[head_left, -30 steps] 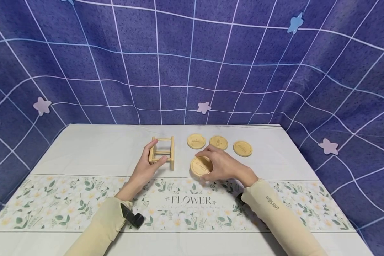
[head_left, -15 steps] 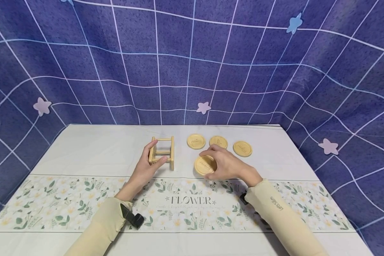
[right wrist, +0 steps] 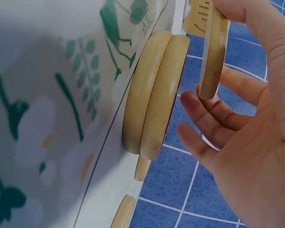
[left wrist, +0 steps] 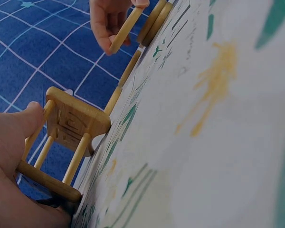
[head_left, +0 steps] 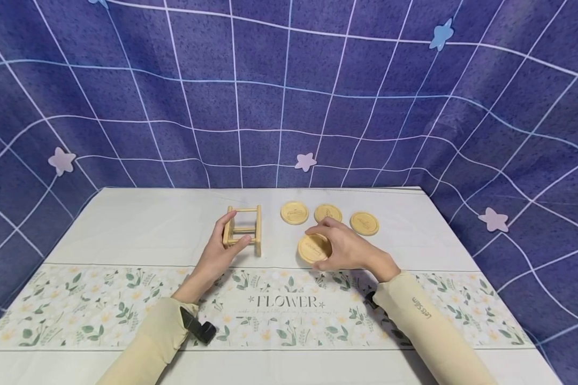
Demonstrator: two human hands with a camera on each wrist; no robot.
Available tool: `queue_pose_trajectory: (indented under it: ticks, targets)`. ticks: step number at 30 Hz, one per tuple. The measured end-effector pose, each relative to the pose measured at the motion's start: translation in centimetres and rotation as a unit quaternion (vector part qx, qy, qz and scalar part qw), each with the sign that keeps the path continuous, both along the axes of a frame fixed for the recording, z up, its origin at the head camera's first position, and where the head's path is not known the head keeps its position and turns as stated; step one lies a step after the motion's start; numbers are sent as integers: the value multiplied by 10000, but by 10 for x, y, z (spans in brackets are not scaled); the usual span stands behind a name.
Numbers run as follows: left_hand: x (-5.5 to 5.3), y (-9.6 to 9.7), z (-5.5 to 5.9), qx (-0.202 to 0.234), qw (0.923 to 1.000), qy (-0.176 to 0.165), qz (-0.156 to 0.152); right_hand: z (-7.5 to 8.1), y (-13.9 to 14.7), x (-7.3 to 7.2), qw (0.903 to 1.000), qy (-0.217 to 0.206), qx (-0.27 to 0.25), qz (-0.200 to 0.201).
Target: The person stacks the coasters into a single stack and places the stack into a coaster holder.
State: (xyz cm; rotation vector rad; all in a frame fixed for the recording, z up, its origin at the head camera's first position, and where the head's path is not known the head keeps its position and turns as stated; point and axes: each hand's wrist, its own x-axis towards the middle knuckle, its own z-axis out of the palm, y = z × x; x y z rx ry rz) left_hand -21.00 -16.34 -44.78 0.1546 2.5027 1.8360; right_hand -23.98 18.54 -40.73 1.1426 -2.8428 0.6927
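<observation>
A: How'll that round tan wooden disc [head_left: 312, 249] handle?
B: Light and stiff, I'd guess — take the rim. Right hand [head_left: 345, 248] pinches it above two stacked tan wooden discs [right wrist: 154, 97], right of the open-sided tan wooden rack [head_left: 258, 230] the left hand [head_left: 220, 247] grips.

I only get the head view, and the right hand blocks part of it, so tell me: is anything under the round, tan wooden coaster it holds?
Observer: Yes, two stacked coasters lie below it.
Operator: Does the held coaster touch them?
Observer: No, the right wrist view shows a gap between.
Operator: And the tan, open-framed wooden rack?
Observer: The left wrist view shows line-shaped markings on the end panel nearer the right hand.
</observation>
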Motion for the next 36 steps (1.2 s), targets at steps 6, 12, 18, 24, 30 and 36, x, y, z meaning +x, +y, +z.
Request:
queue_pose_trajectory:
  ticks: [6,12,18,24,30,36]
  targets:
    - [0,0,0,4,10000,24,-12,0,3,0,10000,-28,45,-65]
    - [0,-1,1,29,10000,46,-36,0,7,1,9999,-56,60,-137]
    - [0,-1,1,28,10000,44,-26,1,10,2,9997,-122,56,-202]
    - [-1,-1,0,91,9999,17,-46,-1,14,2,9997,-108,40,-232]
    - [-1,-1,0,65,10000,17,-24,-4,19,1,9997,-71,27,-218]
    - [-1,-1,1,52,10000,-8,19,-4,23,1,9998,-7,-88,-170]
